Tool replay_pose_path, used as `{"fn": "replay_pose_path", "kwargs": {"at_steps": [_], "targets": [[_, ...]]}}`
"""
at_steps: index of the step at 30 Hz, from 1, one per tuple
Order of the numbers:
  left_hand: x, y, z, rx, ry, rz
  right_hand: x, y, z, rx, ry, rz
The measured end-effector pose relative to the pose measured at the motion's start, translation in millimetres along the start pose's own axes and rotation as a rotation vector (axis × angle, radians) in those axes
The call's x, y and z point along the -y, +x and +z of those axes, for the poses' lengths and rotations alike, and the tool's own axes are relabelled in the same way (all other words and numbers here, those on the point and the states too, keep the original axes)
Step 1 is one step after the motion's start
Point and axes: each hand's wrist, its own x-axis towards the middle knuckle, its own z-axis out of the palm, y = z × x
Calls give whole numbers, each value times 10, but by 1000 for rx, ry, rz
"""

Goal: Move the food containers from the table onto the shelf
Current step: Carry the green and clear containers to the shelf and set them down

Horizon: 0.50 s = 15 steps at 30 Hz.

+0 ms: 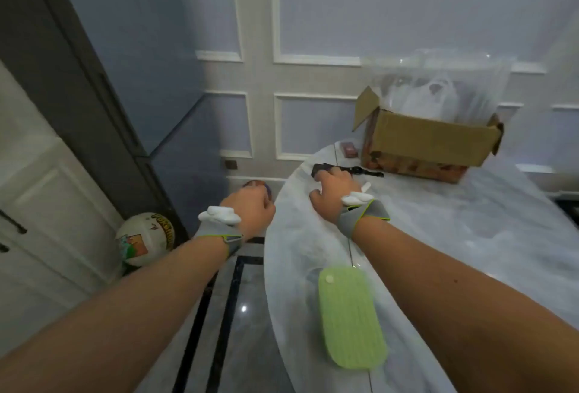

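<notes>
At the near edge of the round marble bench [438, 251], both arms reach forward, each wrist wrapped in a grey band carrying a white device. The right hand [333, 196] rests on the bench top with its fingers curled under; whether it grips anything cannot be told. The left hand [250, 209] hangs off the bench edge above the floor [219, 314], fingers curled into a loose fist; its contents, if any, are hidden.

A green lidded food container [351, 317] lies on the bench near the front edge, between the two forearms and touching neither hand. Further back on the bench stands an open cardboard box [429, 142] with clear plastic bags [438, 91] rising from it. A black watch-like strap [360, 170] lies just beyond the right hand, and a small reddish object [350, 150] sits beside the box. On the floor to the left, a round printed ball [145, 239] rests against a white cabinet [47, 204].
</notes>
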Motion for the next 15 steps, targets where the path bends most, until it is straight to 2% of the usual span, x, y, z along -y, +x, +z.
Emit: {"fn": "replay_pose_path", "kwargs": {"at_steps": [1,5,8,12,15], "targets": [[-37,-6,50,12,5,-9,-70,-22,-2,14,-2,0],[-973,-22,689,124,-56,54,-1153,-282,29,54,-19,129],[-1321,-138,1036,206,-71,60,-1521,-359,108,76,-20,161],[-1411,-308,1490,373,-11,9,-1856,-332,366,110,9,182],[-1363,-385,1689,381,48,-7,-2013,-244,551,138,10,193]]}}
